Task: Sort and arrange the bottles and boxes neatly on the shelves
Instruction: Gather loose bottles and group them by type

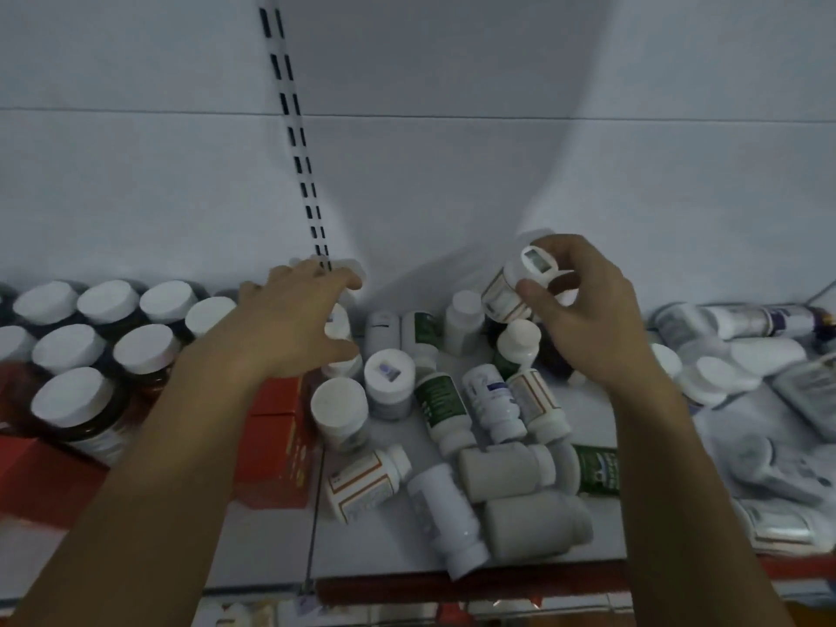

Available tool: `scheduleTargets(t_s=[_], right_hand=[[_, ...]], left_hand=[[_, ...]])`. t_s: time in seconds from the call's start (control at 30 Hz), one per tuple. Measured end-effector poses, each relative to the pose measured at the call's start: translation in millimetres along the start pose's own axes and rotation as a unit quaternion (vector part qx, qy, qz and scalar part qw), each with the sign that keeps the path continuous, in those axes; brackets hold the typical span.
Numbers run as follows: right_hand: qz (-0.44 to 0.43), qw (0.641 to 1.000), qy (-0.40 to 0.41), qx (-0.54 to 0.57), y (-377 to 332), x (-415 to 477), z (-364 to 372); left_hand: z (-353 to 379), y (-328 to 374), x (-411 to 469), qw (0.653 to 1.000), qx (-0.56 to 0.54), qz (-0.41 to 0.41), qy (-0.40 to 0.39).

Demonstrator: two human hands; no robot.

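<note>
the right hand (588, 310) grips a small white bottle (504, 287) round its body, above the jumble on the shelf (362, 549). the left hand (289, 319) hovers spread, holding nothing. likely light, stiff, slick plastic: best held round the middle.

a white metal shelf (357, 554) with a red front edge is carrying dark amber jars with white lids (68, 350), standing upright in rows at the left. red cardboard boxes (276, 445) are lying just beside them. white plastic bottles (493, 400) are lying tumbled on their sides across the middle and right, many touching.
</note>
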State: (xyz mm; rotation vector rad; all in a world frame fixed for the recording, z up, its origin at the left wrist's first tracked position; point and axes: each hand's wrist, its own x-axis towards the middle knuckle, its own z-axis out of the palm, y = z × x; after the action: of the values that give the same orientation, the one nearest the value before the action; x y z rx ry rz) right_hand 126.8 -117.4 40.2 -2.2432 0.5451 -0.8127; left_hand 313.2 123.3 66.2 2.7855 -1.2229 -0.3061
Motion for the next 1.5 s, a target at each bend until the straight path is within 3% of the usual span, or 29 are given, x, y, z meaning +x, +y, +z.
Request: scheduleTargets(t_s=[0.17,0.43,0.67,0.93,1.0,1.13,1.27,1.5], right_hand=[[0.04,0.996,0.084,0.003,36.0,-14.1,-52.0],[0.098,0.986,0.129,-0.04,110.1,-44.8,-156.7],[0.166,0.98,0.043,-0.099,180.4,-60.3,-240.4],[0.14,0.977,-0.148,-0.063,230.0,-58.9,-243.0],[0.133,0.98,-0.144,-0.032,240.5,-54.8,-256.2],[0.157,0.981,-0.085,-0.078,266.6,-50.7,-285.4],[0.16,0.971,-0.155,-0.084,280.4,-53.5,-292.8],[0.15,0.924,-0.211,-0.283,260.8,-57.0,-271.6]], left_hand=[[-1.1,51.2,24.9,0.999,-0.015,0.045,0.019],[28.1,190.2,56.6,0.99,-0.04,0.137,0.006],[49.8,288.3,77.3,0.991,-0.049,0.126,-0.004],[71.7,372.6,105.2,0.994,-0.022,0.098,-0.033],[74.0,390.0,119.0,0.995,-0.042,0.072,-0.063],[83.2,422.4,157.3,0.99,-0.045,0.03,-0.13],[100.3,441.2,174.3,0.983,-0.055,-0.011,-0.173],[93.8,437.2,171.7,0.982,-0.087,-0.034,-0.163]])
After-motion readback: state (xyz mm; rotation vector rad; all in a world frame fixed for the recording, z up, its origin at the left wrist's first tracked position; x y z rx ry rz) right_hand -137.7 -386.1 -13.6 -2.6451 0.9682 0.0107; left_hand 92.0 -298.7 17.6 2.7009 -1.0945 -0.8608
